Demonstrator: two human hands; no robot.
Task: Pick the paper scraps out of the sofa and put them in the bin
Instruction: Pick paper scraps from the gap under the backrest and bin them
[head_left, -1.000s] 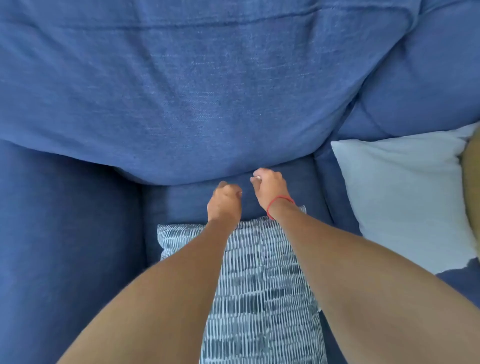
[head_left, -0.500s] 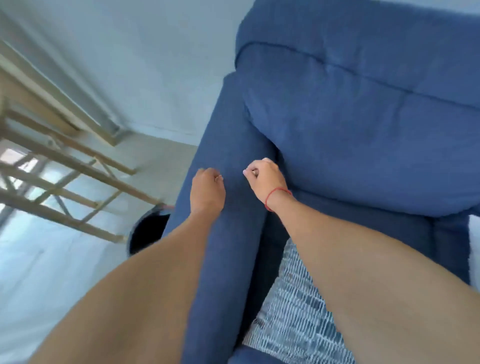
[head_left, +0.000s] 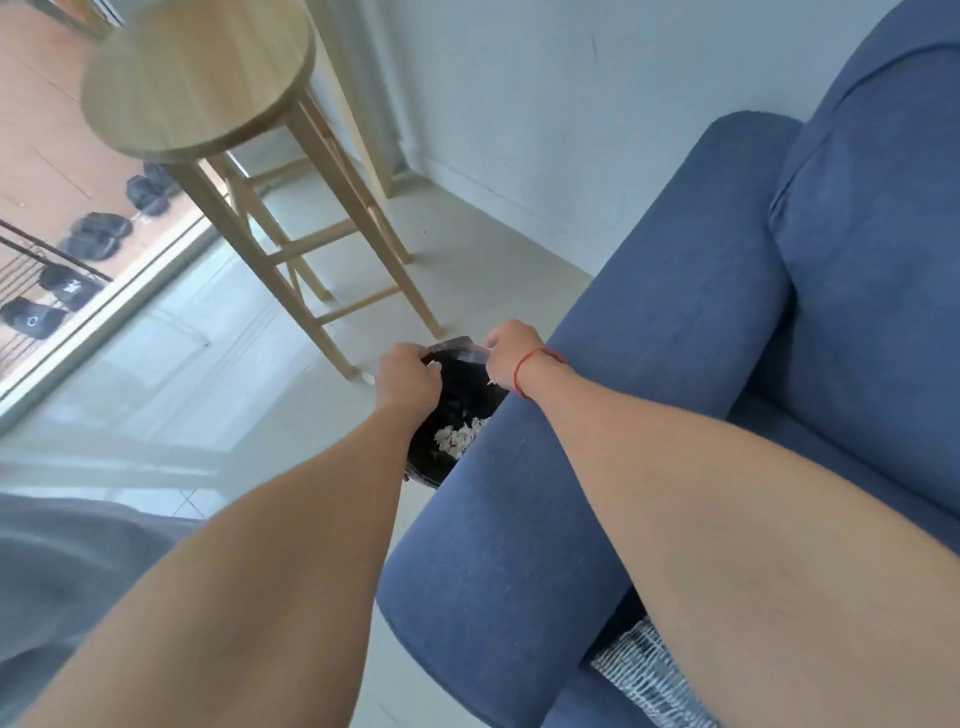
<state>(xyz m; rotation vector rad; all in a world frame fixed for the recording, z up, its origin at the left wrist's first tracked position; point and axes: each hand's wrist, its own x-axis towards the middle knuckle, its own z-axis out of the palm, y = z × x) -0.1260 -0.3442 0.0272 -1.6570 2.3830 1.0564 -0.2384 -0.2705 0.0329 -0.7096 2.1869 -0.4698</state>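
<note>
A black bin (head_left: 460, 397) stands on the floor against the outer side of the blue sofa's arm (head_left: 597, 441). A small heap of white paper scraps (head_left: 456, 439) lies inside it. Both hands hover over the bin's mouth. My left hand (head_left: 408, 379) is curled shut above the near rim, and its palm side is hidden. My right hand (head_left: 506, 358), with a red thread on the wrist, is closed above the far rim. A white paper scrap (head_left: 490, 382) shows at its fingertips.
A tall wooden stool (head_left: 197, 78) stands on the pale floor just beyond the bin. Dark shoes (head_left: 98, 236) lie outside a glass door at the left. A patterned cushion (head_left: 639, 670) rests on the sofa seat under my right arm.
The view swung left from the sofa seat and back cushion, past the arm, to the floor. Both hands travelled over the sofa arm and now sit above the bin.
</note>
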